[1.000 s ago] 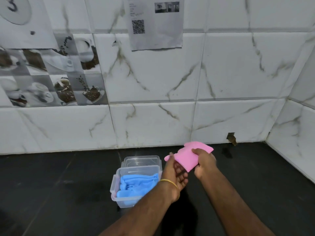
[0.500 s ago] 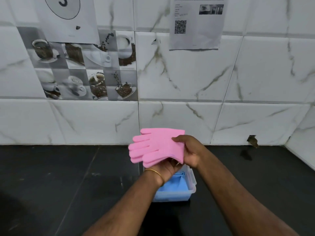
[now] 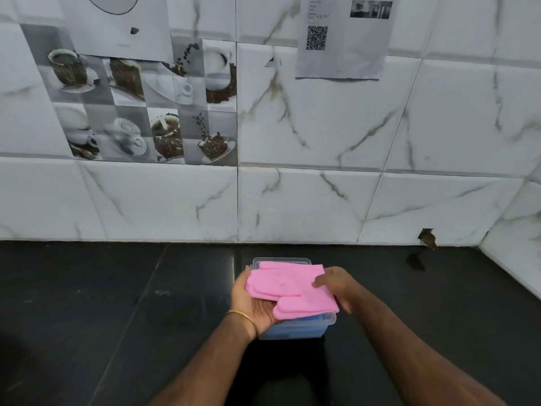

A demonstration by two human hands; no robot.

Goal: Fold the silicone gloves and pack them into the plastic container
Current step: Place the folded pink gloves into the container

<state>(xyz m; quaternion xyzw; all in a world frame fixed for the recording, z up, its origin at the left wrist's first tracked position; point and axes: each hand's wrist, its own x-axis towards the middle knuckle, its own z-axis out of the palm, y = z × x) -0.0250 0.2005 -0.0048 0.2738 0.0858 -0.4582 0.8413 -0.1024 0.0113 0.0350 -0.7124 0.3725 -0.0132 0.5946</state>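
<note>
Folded pink silicone gloves [image 3: 291, 290] lie flat across my left hand [image 3: 254, 306], which cups them palm-up from below. My right hand [image 3: 336, 285] pinches their right edge, thumb on top. They hover just above the clear plastic container [image 3: 295, 329] on the black counter. Blue gloves show through the container's front wall. Its clear lid [image 3: 281, 260] peeks out behind the pink gloves. The container's opening is mostly hidden by the gloves and my hands.
The black stone counter [image 3: 117, 303] stretches left and right of the container. A white marble-tiled wall [image 3: 292, 200] rises close behind, meeting a side wall at the right corner. Papers are taped high on the wall.
My hands have lowered the pink gloves from in front of the wall to just over the container, laid flatter. The view shifted, so the container sits more central.
</note>
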